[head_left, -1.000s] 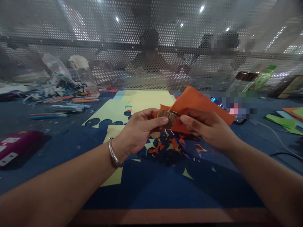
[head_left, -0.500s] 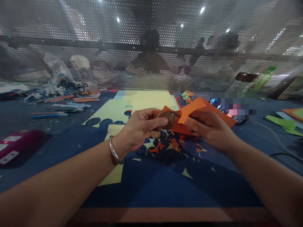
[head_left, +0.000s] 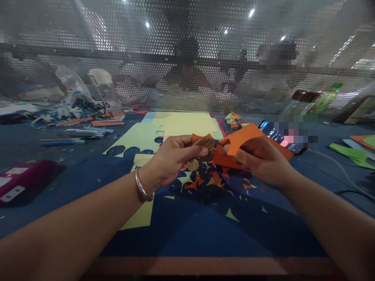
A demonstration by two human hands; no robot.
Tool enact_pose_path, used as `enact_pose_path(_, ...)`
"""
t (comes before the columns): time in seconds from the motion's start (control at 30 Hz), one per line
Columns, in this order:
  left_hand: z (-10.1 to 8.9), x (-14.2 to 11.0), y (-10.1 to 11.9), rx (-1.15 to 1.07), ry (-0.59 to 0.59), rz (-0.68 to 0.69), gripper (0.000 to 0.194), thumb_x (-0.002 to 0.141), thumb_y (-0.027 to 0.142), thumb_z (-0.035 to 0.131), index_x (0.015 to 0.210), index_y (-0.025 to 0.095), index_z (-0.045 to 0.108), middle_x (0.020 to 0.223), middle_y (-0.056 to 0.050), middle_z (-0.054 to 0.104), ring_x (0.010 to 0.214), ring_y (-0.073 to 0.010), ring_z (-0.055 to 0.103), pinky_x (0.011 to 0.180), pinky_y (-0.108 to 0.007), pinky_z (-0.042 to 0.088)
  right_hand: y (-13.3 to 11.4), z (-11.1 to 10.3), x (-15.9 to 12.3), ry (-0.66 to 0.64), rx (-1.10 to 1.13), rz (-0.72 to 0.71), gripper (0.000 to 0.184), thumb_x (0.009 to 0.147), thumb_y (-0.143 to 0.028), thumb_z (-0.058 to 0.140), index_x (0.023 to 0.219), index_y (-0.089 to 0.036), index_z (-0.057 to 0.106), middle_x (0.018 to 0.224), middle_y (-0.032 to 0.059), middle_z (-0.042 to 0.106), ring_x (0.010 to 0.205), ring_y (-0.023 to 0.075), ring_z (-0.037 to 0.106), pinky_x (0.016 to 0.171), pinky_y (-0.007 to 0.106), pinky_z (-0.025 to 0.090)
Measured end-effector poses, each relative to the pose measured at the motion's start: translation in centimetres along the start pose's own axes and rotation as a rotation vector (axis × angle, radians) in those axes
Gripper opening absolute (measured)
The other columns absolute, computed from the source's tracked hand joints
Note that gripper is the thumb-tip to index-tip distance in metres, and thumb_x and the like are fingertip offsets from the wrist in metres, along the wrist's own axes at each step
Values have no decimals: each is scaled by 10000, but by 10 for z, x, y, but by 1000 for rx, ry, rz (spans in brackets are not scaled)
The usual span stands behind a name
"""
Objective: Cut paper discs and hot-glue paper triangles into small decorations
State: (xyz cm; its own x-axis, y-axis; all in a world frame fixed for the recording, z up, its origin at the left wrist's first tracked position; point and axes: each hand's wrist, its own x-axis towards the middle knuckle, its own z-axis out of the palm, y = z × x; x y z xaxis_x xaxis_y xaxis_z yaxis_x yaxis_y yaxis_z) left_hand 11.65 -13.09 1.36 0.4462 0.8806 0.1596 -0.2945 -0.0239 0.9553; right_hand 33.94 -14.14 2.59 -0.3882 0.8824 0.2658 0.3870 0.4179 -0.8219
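Right in the middle, over the blue desk [head_left: 187,238], the left hand [head_left: 175,158] holds a round brown piece [head_left: 206,150]. Its fingers are pinched shut on it, with the thumb flat on the front, pointing right. The wide, flat side of the round piece mostly looks back at the person, and it tips a little. It is round, so no long way shows.

The right hand [head_left: 259,160] pinches the orange paper [head_left: 243,134], just right of the round piece. The paper's long way goes from side to side, and its right end slants down. A curved cut edge bends near the right thumb. A thin dark tool [head_left: 219,143] pokes out from the right fingers and points left at the round piece. Most of the tool is hidden, so its shape is hard to tell.

The left arm comes up from the bottom left corner, with a silver bangle [head_left: 140,184] on the wrist. The right arm comes up from the bottom right. Both hands bend in and almost meet.

Little paper scraps [head_left: 216,179] lie below the hands. The phone [head_left: 274,133] is behind the orange paper, to the right.
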Motion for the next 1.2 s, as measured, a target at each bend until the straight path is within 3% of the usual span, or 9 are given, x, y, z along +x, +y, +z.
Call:
enact_pose_path(0.2,0,1,1,-34,10,-37,129,723,156,801,850,139,787,787,-29,746,702,-114,655,718,-249,484,-5,2,0,4,21,-10,392,885,-559,640,747,-192,627,628,-21,472,533,88,357,466,244,264)
enact_pose_path(0.37,-3,2,2,-15,9,-74,138,692,130,801,827,106,783,789,-50,739,738,-121,660,765,-254,494,-4,3,2,-13,8,-17,379,890,-538,642,740,-191,619,570,-51,398,474,71,303,428,240,236)
enact_pose_path(0.57,-5,2,4,19,12,-101,78,703,132,784,772,101,761,739,-49,714,678,-112,636,694,-246,475,-2,4,2,-24,-72,-46,333,960,-467,576,788,-189,640,563,-63,385,488,68,302,444,241,227)
enact_pose_path(0.73,-7,2,7,59,-19,-130,54,714,148,768,716,102,739,673,-41,676,578,-89,536,562,-240,386,1,3,5,-46,-133,-43,376,967,-488,553,746,-188,607,591,-51,382,514,81,312,457,254,224)
enact_pose_path(0.97,-14,6,7,21,-24,-131,74,716,154,753,665,121,710,675,-30,643,631,-107,545,601,-260,410,2,5,25,-69,-213,-16,424,960,-528,524,717,-184,573,571,-57,386,505,80,325,480,249,250)
enact_pose_path(1.1,-12,8,9,-1,46,-171,55,696,125,750,677,106,702,676,-24,635,639,-103,557,622,-258,423,6,9,38,-92,-121,-10,445,948,-553,533,695,-187,527,581,-59,392,502,73,334,465,233,263)
enact_pose_path(1.2,-10,8,9,10,114,-138,39,710,107,733,734,94,705,723,-34,666,684,-106,598,686,-256,458,14,12,42,-49,13,107,435,924,-597,556,789,-183,565,586,-78,341,480,63,278,434,222,205)
